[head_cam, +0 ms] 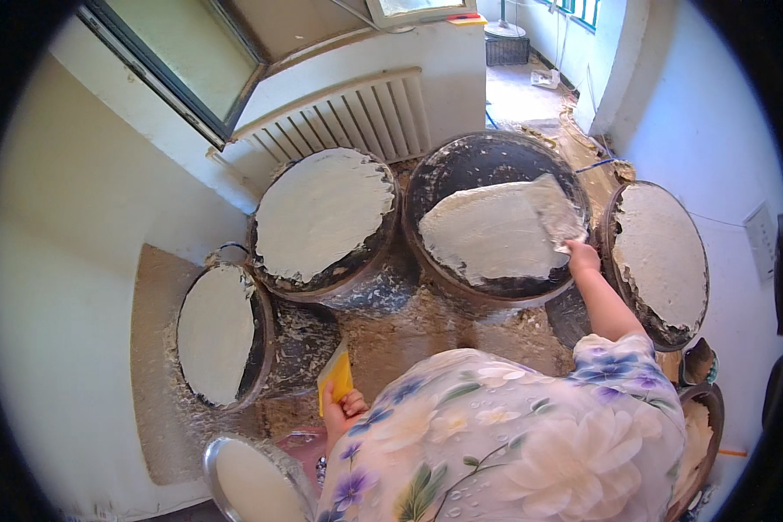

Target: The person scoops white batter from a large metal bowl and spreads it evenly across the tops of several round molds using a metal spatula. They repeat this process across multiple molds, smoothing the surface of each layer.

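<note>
My right hand pinches the right edge of a thin, pale flatbread sheet on a large round dark griddle. That edge is lifted and folded over, and bare griddle surface shows behind and in front of the sheet. My left hand, low and left of this griddle, grips a yellow scraper with its blade pointing up. Beneath the left hand is a round metal basin of creamy batter, partly cut off by the frame.
Pale sheets cover a griddle at centre left, another at far left and one at right. A further round pan shows at lower right. Behind stand a radiator and an open window sash. A wall borders the right.
</note>
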Demonstrator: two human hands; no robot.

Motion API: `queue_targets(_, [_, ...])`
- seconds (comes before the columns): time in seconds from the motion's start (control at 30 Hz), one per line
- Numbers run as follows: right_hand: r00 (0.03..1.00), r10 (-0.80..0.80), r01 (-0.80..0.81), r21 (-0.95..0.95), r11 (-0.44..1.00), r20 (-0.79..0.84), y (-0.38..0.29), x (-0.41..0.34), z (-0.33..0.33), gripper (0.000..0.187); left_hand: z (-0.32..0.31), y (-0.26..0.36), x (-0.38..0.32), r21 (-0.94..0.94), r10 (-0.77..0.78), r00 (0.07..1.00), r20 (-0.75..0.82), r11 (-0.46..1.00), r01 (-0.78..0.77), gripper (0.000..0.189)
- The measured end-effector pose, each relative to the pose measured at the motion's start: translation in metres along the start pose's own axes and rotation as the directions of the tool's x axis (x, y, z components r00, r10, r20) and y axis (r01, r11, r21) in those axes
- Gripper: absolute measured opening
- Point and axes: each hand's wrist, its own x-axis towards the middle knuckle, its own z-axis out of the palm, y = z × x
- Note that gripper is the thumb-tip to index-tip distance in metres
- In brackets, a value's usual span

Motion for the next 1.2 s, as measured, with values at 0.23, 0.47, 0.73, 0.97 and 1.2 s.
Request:
queue_targets(0.23, [0.901, 0.132, -0.42, 0.907, 0.035, 0.413, -0.047, -0.002, 0.039, 0.055, -0.002, -0.002, 0.003, -0.051, -0.005, 1.0, 0.0, 0.999, 0.005, 0.045])
queue_targets(0.47, [0.788, -0.528, 0.453, 0.282, 0.846, 0.318, -0.174, -0.013, 0.044, 0.041, 0.011, -0.013, 0.03, 0.02, -0.102, 0.994, -0.031, 0.995, 0.102, 0.042])
queue_targets(0.73, [0.968, -0.228, 0.237, -0.092, 0.967, 0.102, -0.067, 0.053, 0.006, 0.022, 0.009, -0.015, 0.029, 0.088, -0.041, 0.996, -0.074, 0.995, 0.047, 0.042])
queue_targets(0.97, [0.86, 0.367, -0.505, 0.695, 0.512, 0.355, 0.025, 0.042, 0.027, 0.044, -0.002, -0.01, 0.018, -0.06, -0.043, 0.991, -0.126, 0.998, 0.035, 0.046])
queue_targets(1.2, [0.821, -0.199, -0.488, 0.839, 0.243, 0.535, -0.125, 0.038, 0.042, 0.052, 0.012, -0.016, 0.031, 0.027, -0.012, 0.996, -0.089, 1.0, 0.014, 0.043])
